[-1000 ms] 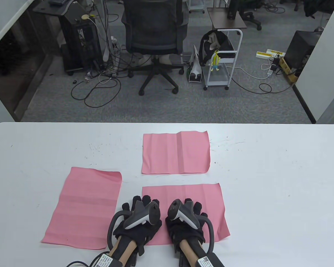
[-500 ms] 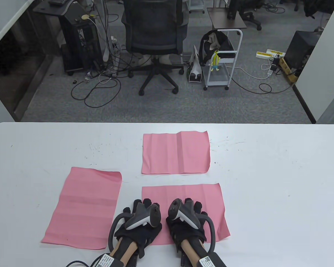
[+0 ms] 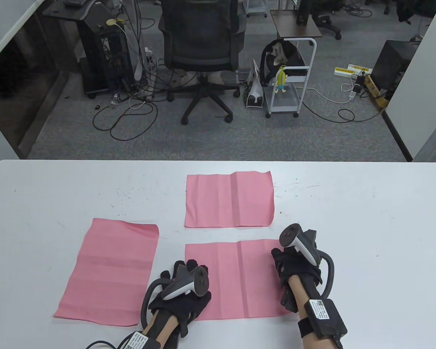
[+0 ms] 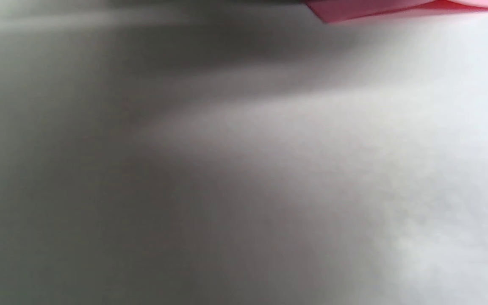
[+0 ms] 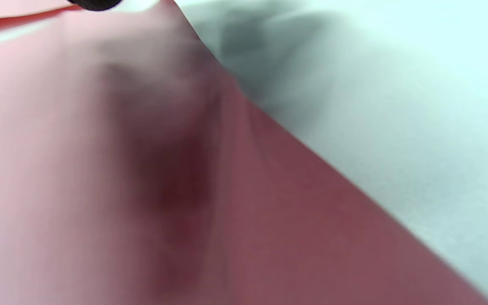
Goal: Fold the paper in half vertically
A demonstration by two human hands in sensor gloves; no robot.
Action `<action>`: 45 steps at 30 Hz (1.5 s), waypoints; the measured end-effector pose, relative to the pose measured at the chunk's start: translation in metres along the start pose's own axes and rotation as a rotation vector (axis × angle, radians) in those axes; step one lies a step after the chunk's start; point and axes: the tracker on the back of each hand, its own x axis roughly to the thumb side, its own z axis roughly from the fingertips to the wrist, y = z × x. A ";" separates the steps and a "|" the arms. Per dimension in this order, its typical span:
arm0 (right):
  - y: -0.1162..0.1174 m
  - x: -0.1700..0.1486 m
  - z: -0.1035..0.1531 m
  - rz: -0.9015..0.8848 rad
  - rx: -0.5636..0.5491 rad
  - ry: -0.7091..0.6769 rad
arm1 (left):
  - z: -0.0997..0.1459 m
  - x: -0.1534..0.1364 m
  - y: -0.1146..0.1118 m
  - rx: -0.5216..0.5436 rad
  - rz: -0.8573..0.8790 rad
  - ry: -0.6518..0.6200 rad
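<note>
Here, I look down on a white tabletop (image 3: pixel 348 218) with three pink sheets and two gloved hands.

Near sheet: the pink paper (image 3: pixel 236 280) I am working on lies flat at the near middle of the tabletop, with a crease running front to back through its centre.

Left hand (image 3: pixel 180 294): I see it resting palm down on the near left corner of that paper, with a grey tracker on its back. Its fingers (image 3: pixel 190 263) lie stretched forward on the sheet, gripping nothing.

Right hand (image 3: pixel 294 261): it sits at the paper's right edge, towards the far right corner, also carrying a tracker. Its fingers are hidden under the hand and tracker, so I cannot tell whether they are pinching the edge or only lying on it.

Right wrist view: a blurred close look at pink paper (image 5: pixel 142 169) with its edge running diagonally across the pale tabletop (image 5: pixel 396 106).

Left wrist view: mostly blurred tabletop (image 4: pixel 311 169), with a pink corner of paper (image 4: pixel 354 8) at the top edge.

Far sheet (image 3: pixel 229 199): it lies flat just beyond the near one, apart from it.

Left sheet (image 3: pixel 109 271): it lies flat, slightly slanted, beside the left hand without touching it.

Background: an office chair (image 3: pixel 201 47), a white cart (image 3: pixel 290 76) and loose cables on grey carpet.
</note>
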 end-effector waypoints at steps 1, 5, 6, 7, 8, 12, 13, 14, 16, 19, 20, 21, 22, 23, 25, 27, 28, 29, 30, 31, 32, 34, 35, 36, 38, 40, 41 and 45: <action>0.002 -0.002 -0.005 -0.003 0.017 0.004 | 0.000 0.000 0.000 0.000 -0.001 0.000; 0.009 -0.009 -0.016 -0.024 0.066 0.004 | 0.000 0.000 0.000 0.000 -0.002 0.000; 0.010 -0.010 -0.017 -0.032 0.077 -0.009 | 0.000 -0.001 0.000 0.000 -0.002 -0.001; 0.011 -0.010 -0.018 -0.032 0.077 -0.014 | 0.000 -0.001 -0.001 -0.001 -0.002 -0.001; 0.012 -0.010 -0.018 -0.032 0.071 -0.026 | 0.000 -0.001 -0.001 -0.001 -0.002 -0.001; 0.014 -0.007 -0.013 -0.036 -0.008 -0.060 | -0.001 -0.001 -0.001 -0.002 -0.002 -0.002; 0.014 -0.006 -0.012 -0.035 -0.024 -0.063 | -0.001 -0.001 -0.001 -0.002 -0.001 -0.002; 0.014 -0.006 -0.012 -0.036 -0.027 -0.061 | -0.001 -0.001 -0.001 -0.003 -0.002 -0.001; 0.013 -0.008 -0.013 -0.073 -0.016 -0.060 | -0.001 -0.001 -0.001 -0.004 -0.001 -0.001; 0.008 -0.018 -0.016 -0.230 0.098 -0.127 | -0.001 -0.001 -0.001 -0.003 -0.001 -0.001; 0.005 -0.023 -0.017 -0.324 0.155 -0.177 | -0.001 -0.001 -0.001 -0.003 0.000 -0.002; 0.002 -0.027 -0.017 -0.410 0.207 -0.219 | -0.001 -0.001 -0.001 -0.004 0.000 -0.002; -0.002 -0.032 -0.015 -0.506 0.262 -0.269 | -0.001 -0.001 -0.001 -0.005 0.001 -0.002; -0.004 -0.036 -0.014 -0.570 0.303 -0.305 | -0.001 -0.001 -0.001 -0.005 0.001 -0.002; -0.009 -0.042 -0.008 -0.677 0.373 -0.372 | -0.001 -0.001 -0.001 -0.006 0.001 -0.002; -0.011 -0.045 -0.002 -0.743 0.407 -0.434 | -0.002 -0.001 -0.001 -0.006 0.001 -0.003; -0.011 -0.045 0.001 -0.775 0.423 -0.461 | -0.002 -0.001 -0.001 -0.006 0.001 -0.003; -0.009 -0.045 0.007 -0.838 0.448 -0.521 | -0.002 -0.001 -0.001 -0.006 0.001 -0.003; -0.008 -0.043 0.012 -0.889 0.456 -0.569 | -0.002 -0.001 -0.001 -0.006 0.002 -0.003; -0.005 -0.039 0.018 -0.934 0.458 -0.613 | -0.002 -0.001 -0.001 -0.006 0.002 -0.003; -0.004 -0.036 0.023 -0.950 0.456 -0.637 | -0.002 -0.001 -0.001 -0.007 0.002 -0.003; 0.003 -0.025 0.035 -0.947 0.437 -0.692 | -0.002 -0.001 -0.001 -0.008 0.002 -0.003; 0.008 -0.018 0.042 -0.924 0.429 -0.719 | -0.002 -0.001 -0.001 -0.008 0.002 -0.003; 0.013 -0.010 0.048 -0.908 0.420 -0.746 | -0.002 -0.001 -0.001 -0.008 0.002 -0.003; 0.021 0.005 0.056 -0.873 0.424 -0.776 | -0.002 -0.001 -0.002 -0.008 0.003 -0.003; 0.029 0.019 0.060 -0.818 0.434 -0.787 | -0.002 -0.001 -0.002 -0.007 0.004 -0.003; 0.034 0.026 0.062 -0.779 0.433 -0.791 | -0.002 -0.001 -0.002 -0.007 0.004 -0.003; 0.053 0.054 0.071 -0.481 0.311 -0.739 | -0.003 -0.002 -0.002 -0.008 0.005 -0.004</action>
